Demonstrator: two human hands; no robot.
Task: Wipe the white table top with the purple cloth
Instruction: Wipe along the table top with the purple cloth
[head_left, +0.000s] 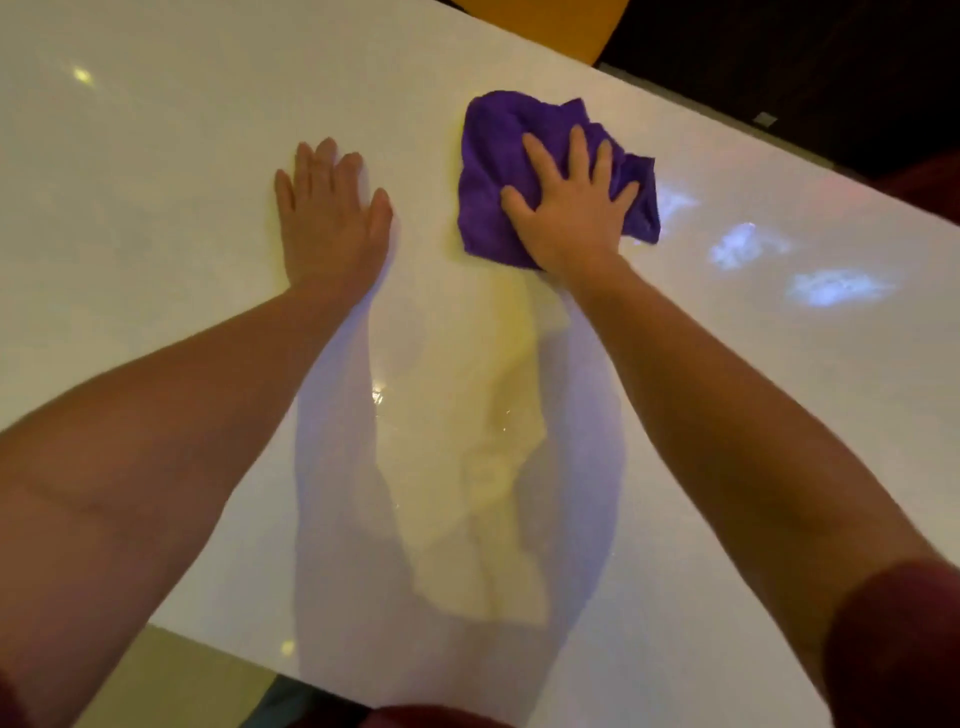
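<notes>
The wiping is under way: the right hand (569, 208) lies flat with fingers spread wide, pressing the bunched purple cloth (498, 156) onto the white table top (156, 182), up around one o'clock from the middle of the view and not far from the far edge. The left hand (332, 218) is empty, palm down with fingers open and close together, resting on the bare surface at about eleven o'clock as a brace, well apart from the cloth. I'd judge that much of the glossy top is yet to be covered; the next stroke probably calls for keeping steady downward pressure and sweeping the cloth sideways or back toward the body, then lifting the bracing hand so its patch gets wiped too. No brand, label or writing can be read anywhere, on the cloth or the table.
</notes>
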